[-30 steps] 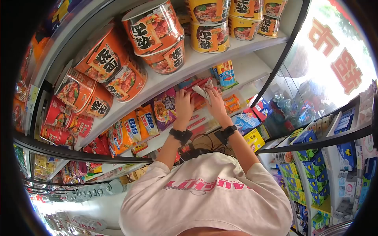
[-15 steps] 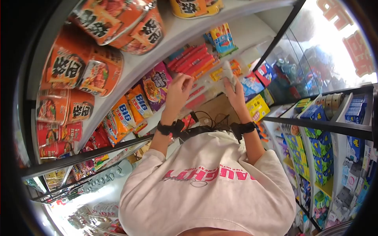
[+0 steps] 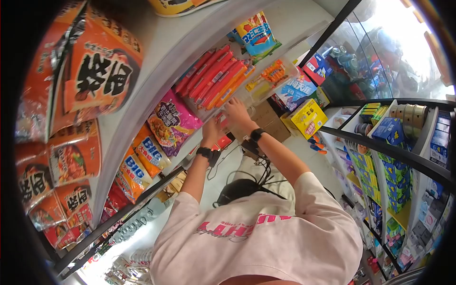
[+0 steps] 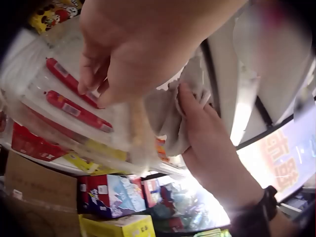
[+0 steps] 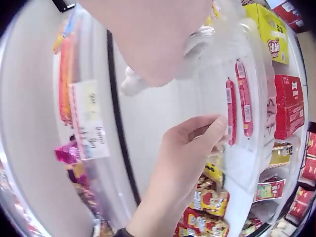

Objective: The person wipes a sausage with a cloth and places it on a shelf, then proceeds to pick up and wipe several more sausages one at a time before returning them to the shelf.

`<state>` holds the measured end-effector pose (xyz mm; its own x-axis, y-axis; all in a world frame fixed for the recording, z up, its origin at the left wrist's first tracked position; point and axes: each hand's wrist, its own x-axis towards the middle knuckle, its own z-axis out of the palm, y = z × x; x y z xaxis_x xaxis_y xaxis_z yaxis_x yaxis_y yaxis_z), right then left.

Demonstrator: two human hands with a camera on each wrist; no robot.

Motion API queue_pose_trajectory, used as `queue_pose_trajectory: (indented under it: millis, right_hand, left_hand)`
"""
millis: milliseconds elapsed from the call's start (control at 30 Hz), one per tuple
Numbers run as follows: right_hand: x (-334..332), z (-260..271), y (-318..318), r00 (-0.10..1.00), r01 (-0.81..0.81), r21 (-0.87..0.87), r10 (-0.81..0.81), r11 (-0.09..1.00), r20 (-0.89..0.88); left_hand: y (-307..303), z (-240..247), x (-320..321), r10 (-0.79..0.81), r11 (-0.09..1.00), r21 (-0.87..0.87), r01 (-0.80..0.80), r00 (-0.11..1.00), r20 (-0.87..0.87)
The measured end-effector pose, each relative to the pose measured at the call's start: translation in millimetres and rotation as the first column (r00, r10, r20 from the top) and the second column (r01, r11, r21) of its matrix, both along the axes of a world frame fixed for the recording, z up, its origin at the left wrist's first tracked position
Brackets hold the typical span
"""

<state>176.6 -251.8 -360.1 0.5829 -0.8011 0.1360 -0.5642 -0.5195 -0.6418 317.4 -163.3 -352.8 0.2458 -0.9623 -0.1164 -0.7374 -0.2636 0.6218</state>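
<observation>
My left hand (image 4: 133, 54) reaches into a clear plastic bin (image 5: 202, 101), where its thumb and fingertips pinch a slim red-wrapped sausage (image 5: 228, 96). Beside that one lies a second red sausage (image 5: 244, 101), parallel and close. A crumpled grey cloth (image 4: 170, 118) is bunched in my right hand (image 4: 202, 126), with the thumb pressed over it. In the head view the left hand (image 3: 210, 134) and right hand (image 3: 240, 115) are close together in front of the shelf, and the cloth is mostly hidden there.
Red and orange packs (image 3: 216, 78) stand in a row just behind the hands. A purple packet (image 3: 172, 118) sits to their left, a yellow box (image 3: 308, 118) to the right. Large orange noodle cups (image 3: 104, 71) fill the upper shelf. A cardboard carton (image 3: 268, 124) is below.
Both hands have come down from the row of red packs to the clear bin. The left hand has taken hold of a sausage; the right hand keeps the cloth. The head view has turned.
</observation>
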Motion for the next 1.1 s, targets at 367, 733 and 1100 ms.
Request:
queue_pose_trajectory:
  millis: [367, 733, 1100]
  right_hand:
    - [23.6, -61.6, 8.6, 0.974, -0.003, 0.055, 0.015, 0.998, -0.225]
    - [-55.4, 68.0, 18.0, 0.936, -0.35, -0.058, 0.352, 0.935, 0.03]
    - [-69.0, 238.1, 96.7, 0.937, -0.292, 0.015, 0.283, 0.956, 0.204]
  left_hand:
    - [-6.9, -51.7, 20.3, -0.055, 0.992, -0.108, 0.058, 0.998, 0.033]
    - [45.8, 85.8, -2.6, -0.07, 0.994, -0.073, 0.082, 0.985, 0.158]
    - [81.0, 219.6, -28.8, -0.107, 0.927, -0.375, -0.011, 0.95, -0.294]
